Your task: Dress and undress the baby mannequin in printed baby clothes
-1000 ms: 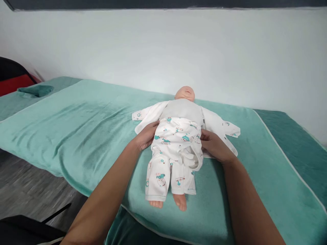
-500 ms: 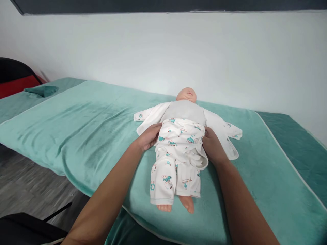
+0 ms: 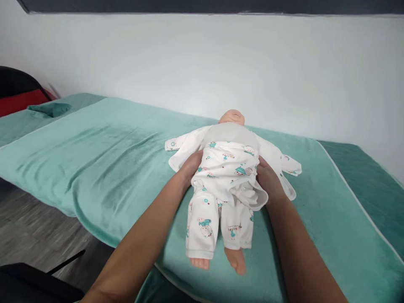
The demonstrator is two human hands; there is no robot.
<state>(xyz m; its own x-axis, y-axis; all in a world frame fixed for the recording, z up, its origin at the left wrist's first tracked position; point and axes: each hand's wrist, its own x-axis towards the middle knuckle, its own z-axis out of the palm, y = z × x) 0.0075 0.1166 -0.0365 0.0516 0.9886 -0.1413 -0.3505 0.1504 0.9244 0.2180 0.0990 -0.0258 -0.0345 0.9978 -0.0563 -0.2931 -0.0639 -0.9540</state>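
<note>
Far left, a black chair with a red panel (image 3: 23,102) stands beyond a crumpled dark-green cloth (image 3: 52,110). Below it lies a grey, wood-grained floor (image 3: 31,221), with a black object (image 3: 33,284), only partly in view, at the lower corner. A plain white wall (image 3: 202,63) runs behind, topped by a dark horizontal panel (image 3: 202,6). A long bed carries a pale-teal plush cover (image 3: 104,143), wrinkled at left, smoother at right. At right of centre, a plastic-looking baby doll (image 3: 232,133) lies on its back, head toward the wall. The left hand (image 3: 193,165) and right hand (image 3: 268,179) rest at either side of its white printed cotton trousers (image 3: 217,198); hidden fingertips leave their opening and grip undeterminable. A white long-sleeved top (image 3: 274,158) spreads around the torso. Far right, a darker teal fabric (image 3: 360,172) borders the cover. Tiny lettering-like marks on the trousers are too small to read.
</note>
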